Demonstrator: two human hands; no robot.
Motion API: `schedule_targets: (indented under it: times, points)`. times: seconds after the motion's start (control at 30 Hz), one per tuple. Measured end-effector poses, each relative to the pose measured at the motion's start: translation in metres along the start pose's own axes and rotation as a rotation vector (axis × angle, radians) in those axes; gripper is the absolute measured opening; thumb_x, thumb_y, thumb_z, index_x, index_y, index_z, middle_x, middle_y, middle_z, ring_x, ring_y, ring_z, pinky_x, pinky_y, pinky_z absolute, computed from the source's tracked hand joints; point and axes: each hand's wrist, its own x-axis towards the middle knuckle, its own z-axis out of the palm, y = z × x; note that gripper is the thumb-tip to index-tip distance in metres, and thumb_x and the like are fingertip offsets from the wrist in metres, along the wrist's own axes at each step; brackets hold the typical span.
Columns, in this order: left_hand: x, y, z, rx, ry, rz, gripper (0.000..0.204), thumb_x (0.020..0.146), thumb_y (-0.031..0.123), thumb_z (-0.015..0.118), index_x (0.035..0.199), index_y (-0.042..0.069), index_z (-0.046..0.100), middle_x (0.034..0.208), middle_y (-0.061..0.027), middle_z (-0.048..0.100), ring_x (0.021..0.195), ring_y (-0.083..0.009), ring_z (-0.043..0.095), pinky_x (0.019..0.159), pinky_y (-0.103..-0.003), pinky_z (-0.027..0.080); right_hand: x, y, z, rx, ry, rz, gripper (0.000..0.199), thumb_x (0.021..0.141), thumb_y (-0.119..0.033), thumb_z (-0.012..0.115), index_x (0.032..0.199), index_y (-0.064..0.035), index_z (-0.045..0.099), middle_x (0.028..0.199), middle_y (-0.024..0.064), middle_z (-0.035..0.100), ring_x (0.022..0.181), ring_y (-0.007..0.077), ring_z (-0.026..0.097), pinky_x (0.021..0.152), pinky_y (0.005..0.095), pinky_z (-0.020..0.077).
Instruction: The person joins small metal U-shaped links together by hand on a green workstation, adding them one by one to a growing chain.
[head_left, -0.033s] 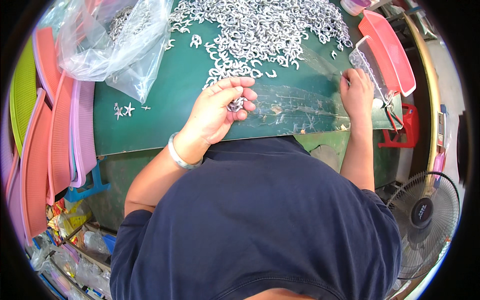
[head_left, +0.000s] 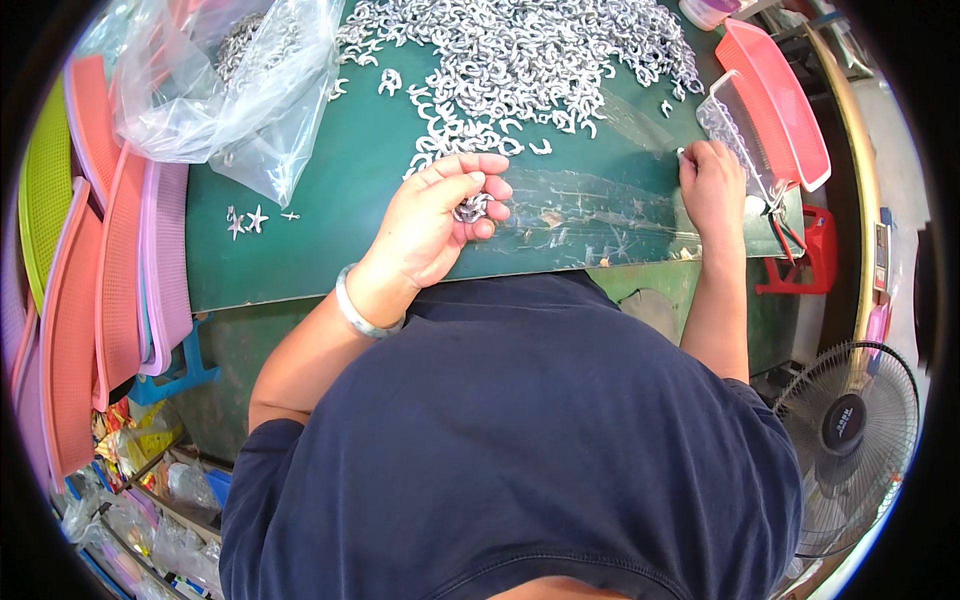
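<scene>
My left hand, palm up with curled fingers, cradles a small clump of silvery horseshoe-shaped pieces; a pale bangle circles that wrist. Just beyond it spreads a large pile of the same curved pieces on the green tabletop. At the right, my right hand is closed in a pinch beside the clear plastic basket. A small pale bit shows at its fingertips, too small to make out. Its other fingers are folded and partly hidden.
A clear plastic bag with more metal pieces lies at the upper left, star-shaped pieces below it. Stacked coloured baskets stand left. On the right are a pink basket, red-handled pliers, a red stool and a fan.
My right hand has shifted very slightly, and a pale bit at its fingertips shows more plainly. My left hand stays in place with its clump.
</scene>
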Motion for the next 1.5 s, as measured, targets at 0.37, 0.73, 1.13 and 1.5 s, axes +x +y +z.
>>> schedule_targets:
  times: [0.37, 0.73, 1.13, 1.5]
  points:
    - [0.0, 0.0, 0.001, 0.043, 0.025, -0.031, 0.017, 0.088, 0.01, 0.052, 0.101, 0.002, 0.058, 0.079, -0.0024, 0.057, 0.067, -0.0097, 0.052, 0.053, -0.02, 0.04, 0.036, -0.098, 0.003, 0.655, -0.102, -0.488, 0.016, 0.071, -0.007, 0.066, 0.086, -0.009, 0.066, 0.08, 0.0059, 0.054, 0.079, 0.025, 0.053, 0.07, 0.0352, 0.045]
    - [0.004, 0.0, 0.012, 0.132, 0.037, -0.021, 0.016, 0.089, 0.013, 0.055, 0.103, 0.004, 0.056, 0.081, -0.0034, 0.058, 0.066, -0.0098, 0.055, 0.054, -0.019, 0.044, 0.031, -0.124, -0.005, 0.993, -0.193, -0.446, 0.006, 0.076, -0.006, 0.059, 0.081, -0.0026, 0.061, 0.079, 0.0082, 0.056, 0.078, 0.0271, 0.055, 0.069, 0.0351, 0.0452]
    - [0.005, -0.006, 0.0, 0.102, 0.013, 0.019, 0.01, 0.088, 0.013, 0.056, 0.095, 0.006, 0.056, 0.081, -0.0036, 0.059, 0.068, -0.0107, 0.054, 0.056, -0.021, 0.044, 0.034, -0.124, 0.014, 0.675, -0.148, -0.418, 0.014, 0.074, -0.011, 0.063, 0.086, -0.0062, 0.064, 0.082, 0.0072, 0.057, 0.081, 0.0264, 0.055, 0.072, 0.0361, 0.0453]
    - [0.003, 0.0, -0.004, -0.008, 0.024, 0.02, 0.014, 0.088, 0.013, 0.047, 0.097, 0.004, 0.053, 0.086, -0.0089, 0.058, 0.071, -0.0164, 0.056, 0.057, -0.024, 0.046, 0.036, -0.132, 0.011, 0.654, -0.166, -0.454, 0.015, 0.072, -0.013, 0.064, 0.084, -0.0048, 0.063, 0.08, 0.0075, 0.055, 0.084, 0.0265, 0.054, 0.075, 0.0368, 0.0444]
